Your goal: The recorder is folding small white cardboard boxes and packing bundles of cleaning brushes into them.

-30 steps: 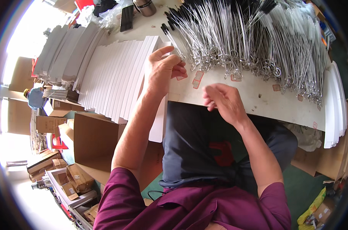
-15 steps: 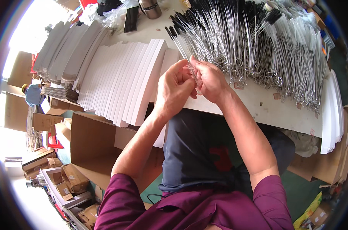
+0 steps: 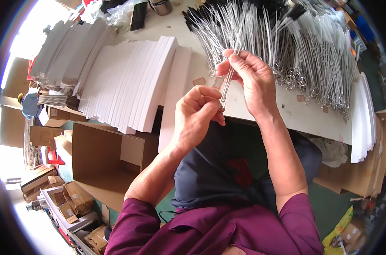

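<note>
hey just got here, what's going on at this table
A person in a purple top is at the table, holding a small bunch of thin metal wires in both bare hands. The left hand pinches them near the ringed lower ends; the right hand grips higher up. Beyond lies a big pile of similar ring-ended wires. To the left stands a row of long white boxes, with an open cardboard box lower down.

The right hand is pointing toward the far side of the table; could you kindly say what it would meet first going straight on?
The right hand would probably meet the heap of thin silver wire brushes with black bristles, though its height relative to them is unclear.
</note>
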